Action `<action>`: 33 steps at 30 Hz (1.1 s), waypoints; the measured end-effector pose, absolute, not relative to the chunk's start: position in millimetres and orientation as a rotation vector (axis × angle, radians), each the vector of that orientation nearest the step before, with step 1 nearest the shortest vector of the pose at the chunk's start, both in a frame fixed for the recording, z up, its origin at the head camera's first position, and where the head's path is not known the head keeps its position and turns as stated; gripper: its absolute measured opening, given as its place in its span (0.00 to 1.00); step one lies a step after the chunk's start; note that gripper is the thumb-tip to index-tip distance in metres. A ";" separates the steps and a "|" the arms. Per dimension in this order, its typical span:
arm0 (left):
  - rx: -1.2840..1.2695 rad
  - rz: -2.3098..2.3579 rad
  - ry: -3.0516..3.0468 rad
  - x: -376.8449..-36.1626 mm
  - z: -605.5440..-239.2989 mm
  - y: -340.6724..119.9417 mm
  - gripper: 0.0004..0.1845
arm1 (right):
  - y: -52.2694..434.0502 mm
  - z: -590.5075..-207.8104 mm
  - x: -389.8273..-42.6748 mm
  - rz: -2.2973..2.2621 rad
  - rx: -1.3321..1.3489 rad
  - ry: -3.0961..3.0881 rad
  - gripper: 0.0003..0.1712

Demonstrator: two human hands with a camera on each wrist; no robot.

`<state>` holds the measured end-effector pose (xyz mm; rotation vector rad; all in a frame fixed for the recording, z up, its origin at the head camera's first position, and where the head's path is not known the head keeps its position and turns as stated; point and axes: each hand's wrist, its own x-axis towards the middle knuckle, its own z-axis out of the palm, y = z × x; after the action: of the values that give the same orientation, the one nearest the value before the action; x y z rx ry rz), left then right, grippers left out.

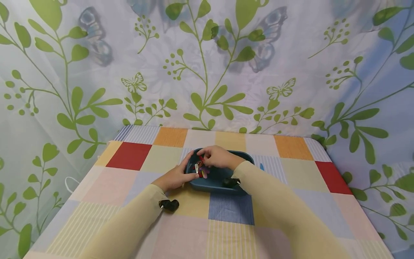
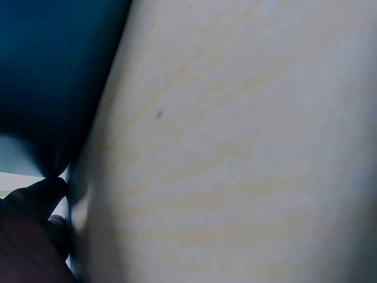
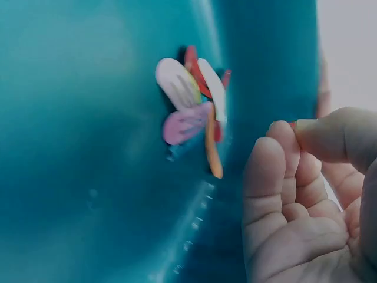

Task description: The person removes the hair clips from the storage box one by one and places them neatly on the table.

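Note:
A dark teal tray (image 1: 213, 188) stands on the table. Several coloured snap hair clips (image 1: 203, 172) lie in a heap at its left end, among them a pink clip (image 3: 184, 124), a white clip (image 3: 213, 88) and an orange clip (image 3: 212, 153). My right hand (image 1: 220, 158) is over the heap, pinching a small red hair clip (image 3: 292, 124) between thumb and fingertip; most of it is hidden by the fingers. My left hand (image 1: 174, 177) holds the tray's left near corner, thumb over the rim. Dark fingers (image 2: 36, 197) touch the tray's side in the left wrist view.
A patchwork cloth (image 1: 181, 230) covers the table. Just right of the tray lies a small blue object (image 1: 262, 166). A leaf-patterned curtain (image 1: 207, 64) hangs behind the table, and a white cable loop (image 1: 67, 183) shows at the left edge.

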<state>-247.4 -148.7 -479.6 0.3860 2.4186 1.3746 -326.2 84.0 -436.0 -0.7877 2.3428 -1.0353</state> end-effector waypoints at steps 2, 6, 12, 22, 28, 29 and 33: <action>0.373 1.375 2.421 -247.1 -479.2 -148.8 0.53 | 88.3 -431.2 -325.8 -1.084 -0.778 2.329 0.30; 0.344 1.376 2.431 -247.1 -479.7 -147.5 0.53 | 99.8 -421.9 -324.8 -1.161 -0.764 2.327 0.29; 0.320 1.380 2.431 -246.3 -480.1 -145.8 0.53 | 120.9 -412.8 -323.4 -1.266 -0.693 2.322 0.29; 0.336 1.373 2.430 -246.8 -484.1 -146.6 0.53 | 161.9 -399.8 -317.4 -1.371 -0.602 2.374 0.29; 0.344 1.358 2.439 -247.1 -485.9 -147.1 0.53 | 195.2 -393.4 -313.1 -1.396 -0.557 2.411 0.30; 0.343 1.355 2.440 -247.1 -486.0 -147.2 0.54 | 201.2 -392.6 -312.5 -1.396 -0.549 2.428 0.30; 0.346 1.328 2.449 -247.4 -485.8 -147.3 0.54 | 225.3 -393.7 -311.5 -1.392 -0.497 2.503 0.29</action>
<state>-247.4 -147.3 -485.8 0.3463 2.4494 1.3280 -311.5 225.3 -393.7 -0.4966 2.5034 -1.3924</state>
